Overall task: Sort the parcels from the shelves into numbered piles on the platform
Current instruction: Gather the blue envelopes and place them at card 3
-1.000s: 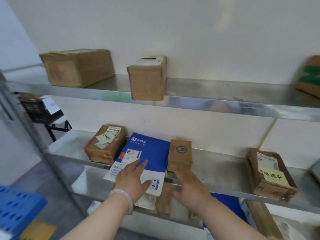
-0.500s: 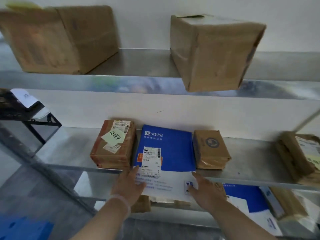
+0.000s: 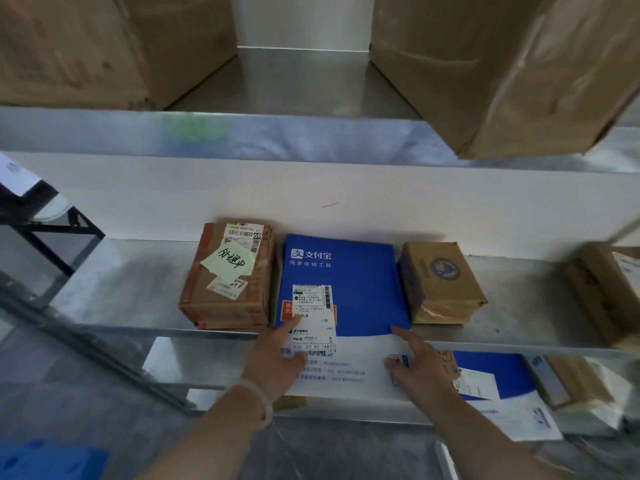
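- Mid shelf [image 3: 131, 289]: metal, holds 3 parcels side by side.
- Big box [image 3: 86, 46] and 2nd box [image 3: 502, 64]: on the shelf above.
- Mailer [image 3: 360, 289]: blue/white, flat on mid shelf btw. taped box [image 3: 221, 303] and small box [image 3: 440, 285]; white end hangs over front edge.
- L hand [image 3: 277, 362]: fingers straight, flat on white end, index on label [image 3: 313, 317].
- R hand [image 3: 419, 368]: fingers spread, tips pressing mailer's right part, no pinch.

A taped box [image 3: 227, 282] crowds the mailer [image 3: 349, 271] on the left, a small box [image 3: 440, 282] on the right, perhaps touching; the shelf [image 3: 121, 292] lies open beyond both.
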The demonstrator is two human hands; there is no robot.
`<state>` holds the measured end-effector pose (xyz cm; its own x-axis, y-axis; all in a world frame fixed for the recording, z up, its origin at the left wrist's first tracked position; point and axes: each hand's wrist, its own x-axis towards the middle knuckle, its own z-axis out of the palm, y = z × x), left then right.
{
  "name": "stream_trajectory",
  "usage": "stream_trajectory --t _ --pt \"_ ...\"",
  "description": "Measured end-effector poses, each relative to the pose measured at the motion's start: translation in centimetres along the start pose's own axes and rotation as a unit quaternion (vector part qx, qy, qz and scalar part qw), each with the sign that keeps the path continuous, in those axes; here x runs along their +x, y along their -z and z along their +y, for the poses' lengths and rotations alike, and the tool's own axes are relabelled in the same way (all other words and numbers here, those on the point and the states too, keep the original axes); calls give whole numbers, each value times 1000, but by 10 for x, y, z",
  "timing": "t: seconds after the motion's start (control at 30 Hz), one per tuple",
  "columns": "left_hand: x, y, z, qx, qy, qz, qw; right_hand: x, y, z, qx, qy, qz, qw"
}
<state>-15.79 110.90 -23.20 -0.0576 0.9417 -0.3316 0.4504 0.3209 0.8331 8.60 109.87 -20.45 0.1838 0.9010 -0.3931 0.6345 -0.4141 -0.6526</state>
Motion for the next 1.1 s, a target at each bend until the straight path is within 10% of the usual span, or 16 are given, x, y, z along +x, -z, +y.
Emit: stream_trajectory --t 0.6,1.1 --pt "-135 -32 21 -64 -59 121 989 -84 38 44 31 170 36 984" --pt "-336 8 -47 -65 34 365 928 -188 -34 10 3 373 -132 918"
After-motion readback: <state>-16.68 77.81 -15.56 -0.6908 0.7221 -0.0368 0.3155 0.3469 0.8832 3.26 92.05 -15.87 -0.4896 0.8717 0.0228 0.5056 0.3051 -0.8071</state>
